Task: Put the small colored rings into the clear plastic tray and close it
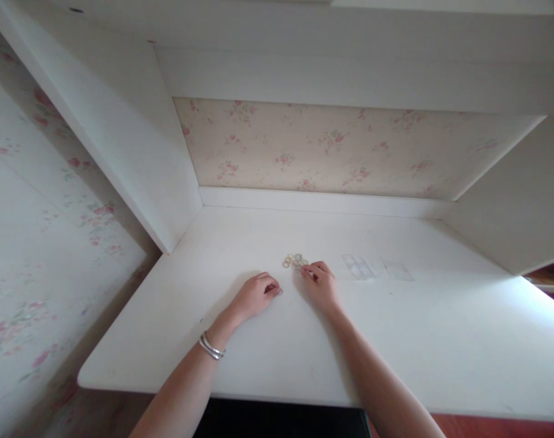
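Several small thin rings [287, 261], some yellowish and some grey-green, lie in a loose cluster on the white desk. My left hand [258, 293] is closed in a pinch, with one small ring [280, 292] at its fingertips, just in front of the cluster. At the cluster's right edge, my right hand [321, 283] has its thumb and finger pressed together by the rings. It appears to pinch one of them, but the fingertips cover too much to be sure.
Two clear plastic bags, a nearer one [359, 266] and another [397, 270], lie flat to the right of my right hand. The desk [267, 359] has a side panel [117, 134] at left, a panel at right and a shelf overhead.
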`<state>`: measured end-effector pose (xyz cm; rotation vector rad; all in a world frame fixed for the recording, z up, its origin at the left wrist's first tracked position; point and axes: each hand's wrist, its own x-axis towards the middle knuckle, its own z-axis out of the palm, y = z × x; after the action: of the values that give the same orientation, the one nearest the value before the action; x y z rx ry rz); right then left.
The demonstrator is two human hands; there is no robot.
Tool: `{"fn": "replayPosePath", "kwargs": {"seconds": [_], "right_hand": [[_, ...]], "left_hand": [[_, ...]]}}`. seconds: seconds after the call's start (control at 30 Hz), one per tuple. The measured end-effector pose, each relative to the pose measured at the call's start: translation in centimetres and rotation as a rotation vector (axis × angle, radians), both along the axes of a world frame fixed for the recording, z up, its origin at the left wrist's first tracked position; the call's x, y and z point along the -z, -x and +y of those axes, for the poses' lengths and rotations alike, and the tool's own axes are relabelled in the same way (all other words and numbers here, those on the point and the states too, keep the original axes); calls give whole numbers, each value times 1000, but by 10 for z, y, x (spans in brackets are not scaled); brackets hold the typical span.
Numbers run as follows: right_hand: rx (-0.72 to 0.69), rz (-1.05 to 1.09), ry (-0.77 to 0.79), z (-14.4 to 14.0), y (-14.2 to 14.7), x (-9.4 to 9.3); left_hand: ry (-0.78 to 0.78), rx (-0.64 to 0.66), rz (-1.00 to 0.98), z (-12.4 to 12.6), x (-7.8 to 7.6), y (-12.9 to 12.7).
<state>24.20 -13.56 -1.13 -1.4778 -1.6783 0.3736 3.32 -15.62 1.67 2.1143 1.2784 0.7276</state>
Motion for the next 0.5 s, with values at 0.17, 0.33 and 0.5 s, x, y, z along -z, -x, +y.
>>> {"fn": "replayPosePath", "kwargs": {"seconds": [0.17,0.33,0.5], "right_hand": [[59,105,-7,-1,1,-5],[42,133,-32,-1,1,-6],[-157,37,-56,-19,13,-8]], "left_hand": [[38,-93,-109,8,0,3],[91,-168,-196,15,4,4],[136,-250,-286,18,5,7]]}}
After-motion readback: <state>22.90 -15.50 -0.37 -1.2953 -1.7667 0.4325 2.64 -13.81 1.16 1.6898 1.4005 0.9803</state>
